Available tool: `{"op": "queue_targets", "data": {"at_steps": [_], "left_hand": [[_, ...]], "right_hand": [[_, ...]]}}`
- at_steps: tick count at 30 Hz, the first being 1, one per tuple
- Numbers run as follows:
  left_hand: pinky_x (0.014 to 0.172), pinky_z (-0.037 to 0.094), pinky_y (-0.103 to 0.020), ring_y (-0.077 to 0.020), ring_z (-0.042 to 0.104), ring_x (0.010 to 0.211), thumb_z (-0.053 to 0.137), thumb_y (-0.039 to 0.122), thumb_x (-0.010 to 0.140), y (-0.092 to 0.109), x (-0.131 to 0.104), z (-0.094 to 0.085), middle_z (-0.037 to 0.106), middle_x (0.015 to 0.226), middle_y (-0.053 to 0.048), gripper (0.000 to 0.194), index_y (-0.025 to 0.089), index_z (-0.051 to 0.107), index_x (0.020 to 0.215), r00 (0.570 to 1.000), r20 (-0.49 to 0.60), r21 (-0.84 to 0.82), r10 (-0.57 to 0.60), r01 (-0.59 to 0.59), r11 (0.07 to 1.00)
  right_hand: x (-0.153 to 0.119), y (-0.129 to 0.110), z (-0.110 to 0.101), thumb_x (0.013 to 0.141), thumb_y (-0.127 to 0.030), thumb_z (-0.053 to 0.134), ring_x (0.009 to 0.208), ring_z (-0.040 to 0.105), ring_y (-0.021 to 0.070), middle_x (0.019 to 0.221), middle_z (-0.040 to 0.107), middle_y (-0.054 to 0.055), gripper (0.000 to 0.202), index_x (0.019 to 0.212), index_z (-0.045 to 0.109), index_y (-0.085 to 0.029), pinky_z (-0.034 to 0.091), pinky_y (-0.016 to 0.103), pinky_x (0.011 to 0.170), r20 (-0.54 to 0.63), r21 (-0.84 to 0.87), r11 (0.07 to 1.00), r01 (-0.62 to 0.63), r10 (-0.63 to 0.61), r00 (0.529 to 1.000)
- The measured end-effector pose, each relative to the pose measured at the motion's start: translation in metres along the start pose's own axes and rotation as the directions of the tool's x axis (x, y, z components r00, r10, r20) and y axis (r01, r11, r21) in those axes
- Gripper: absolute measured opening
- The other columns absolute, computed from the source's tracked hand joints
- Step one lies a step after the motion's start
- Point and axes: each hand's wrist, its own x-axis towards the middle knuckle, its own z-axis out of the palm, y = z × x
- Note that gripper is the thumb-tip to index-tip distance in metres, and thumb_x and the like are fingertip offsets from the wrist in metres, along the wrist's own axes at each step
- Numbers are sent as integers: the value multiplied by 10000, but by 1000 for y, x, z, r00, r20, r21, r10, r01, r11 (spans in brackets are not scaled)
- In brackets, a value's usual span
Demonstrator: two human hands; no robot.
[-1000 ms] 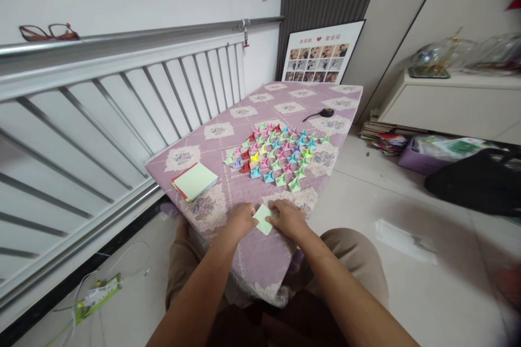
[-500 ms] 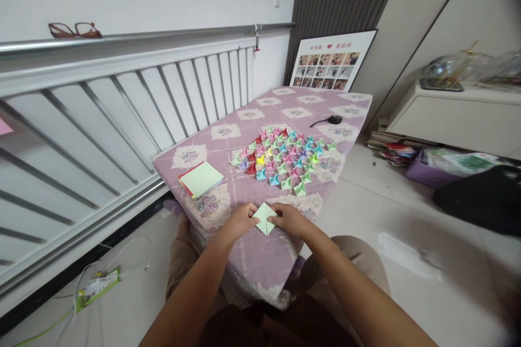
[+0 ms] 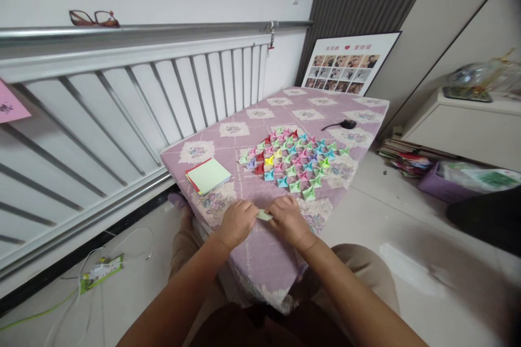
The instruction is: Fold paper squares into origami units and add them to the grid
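Note:
Between my two hands is a small piece of pale green folded paper (image 3: 264, 216), seen as a narrow strip with its ends hidden by fingers. My left hand (image 3: 240, 222) grips its left end, fingers curled. On the right end, my right hand (image 3: 288, 221) is closed the same way. Just beyond my hands, many small folded paper pieces (image 3: 291, 158) in green, pink, blue, red and yellow stand in slanting rows. A stack of square paper sheets (image 3: 209, 175) lies to the left, pale green on top with red and yellow edges showing.
A purple flowered tablecloth (image 3: 260, 260) covers the table. Toward its far right lies a small black object with a cord (image 3: 348, 124). A white railing (image 3: 163, 92) runs along the left, with glasses (image 3: 94, 19) on its bar. A power strip (image 3: 101, 272) sits on the floor.
The green paper was a flat diamond facing up; now it shows as a narrow strip. My fingers have curled further round it, and the whole view has shifted slightly.

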Motion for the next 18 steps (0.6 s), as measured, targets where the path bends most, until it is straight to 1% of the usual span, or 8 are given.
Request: {"op": "queue_targets", "data": {"at_steps": [1,3,7,10,13,18], "left_hand": [[854,386,-332,-200,505,940,442,213,922,0,-4,4,587,945,-58,169,201,611,917,1000,3,76,20,-20,997],[820,381,-344,-206,499,901,403,231,946,1,-12,15,580,916,-60,208,202,603,902,999,1,169,48,-47,984],[767,357,-351,-208,488,858,386,248,957,3,-29,37,572,882,-57,222,202,591,888,997,28,220,72,-77,973],[753,341,-356,-206,486,853,383,255,959,6,-38,45,576,877,-51,223,207,588,885,996,66,206,60,-72,976],[764,334,-366,-208,487,868,415,275,950,11,-44,46,587,891,-45,204,213,597,882,996,91,171,20,-35,985],[815,330,-379,-214,491,937,476,278,924,17,-51,41,608,962,-47,172,231,639,897,987,113,63,-117,110,992]], "right_hand": [[-3,-2,3,834,-188,528,890,473,201,835,601,47,113,832,639,-210,246,407,974,-14,-85,995,47,-48,999],[-12,-4,10,853,-180,520,897,468,203,829,598,43,122,845,636,-217,206,429,1009,-2,-181,979,96,-98,995],[-30,-5,25,868,-168,507,887,465,203,812,593,39,140,842,633,-223,192,438,1028,55,-233,964,129,-119,991],[-40,-4,34,883,-184,504,882,470,201,816,600,36,138,848,633,-220,206,434,1022,93,-199,971,132,-115,989],[-45,-1,39,871,-203,541,896,478,203,858,615,42,102,874,642,-216,258,403,976,124,-111,987,116,-102,987],[-50,6,43,851,-202,575,898,491,198,895,623,38,103,902,658,-233,313,354,892,128,41,997,62,-67,990]]}}
